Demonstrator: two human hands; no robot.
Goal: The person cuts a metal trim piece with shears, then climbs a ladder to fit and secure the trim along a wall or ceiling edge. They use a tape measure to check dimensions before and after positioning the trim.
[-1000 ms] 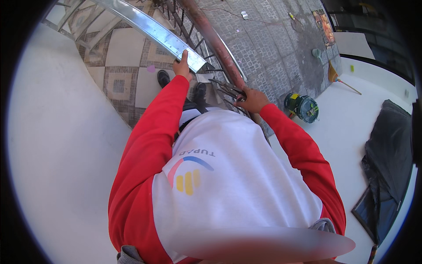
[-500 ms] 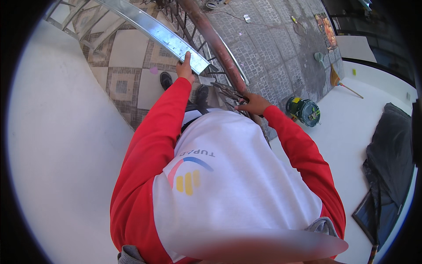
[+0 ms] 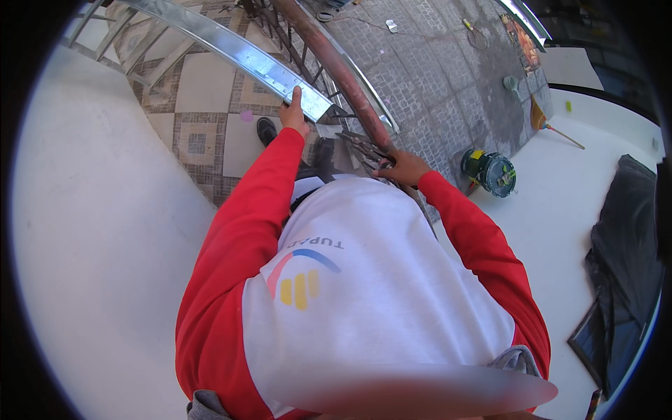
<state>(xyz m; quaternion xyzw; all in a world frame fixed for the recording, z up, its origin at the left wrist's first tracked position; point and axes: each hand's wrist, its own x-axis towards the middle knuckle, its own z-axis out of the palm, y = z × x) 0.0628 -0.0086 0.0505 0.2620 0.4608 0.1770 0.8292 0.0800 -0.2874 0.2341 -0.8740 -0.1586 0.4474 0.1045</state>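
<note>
My left hand (image 3: 295, 115) is closed on the near end of a long, shiny metal channel (image 3: 245, 56), its thumb lying along the top face. The channel runs away to the upper left. A plier-like hand tool (image 3: 360, 145) with dark metal jaws is in my right hand (image 3: 406, 168). Those jaws point left, a little below and right of the channel's end, and appear apart from it. Part of the tool's handles is hidden by my fingers. Just beyond the tool passes a thick, rusty red pipe (image 3: 332, 63).
Left of me rises a broad white surface (image 3: 91, 210). Patterned tiles (image 3: 203, 84) lie below, grey paving (image 3: 434, 91) past the pipe. To the right are a green paint bucket (image 3: 488, 173), a broom (image 3: 542, 119) and black sheeting (image 3: 626, 231). Thin metal framing (image 3: 150, 49) adjoins the channel.
The view has shifted slightly, moving the bucket and broom a little to the right in the picture. Both hands keep their holds and have barely moved.
</note>
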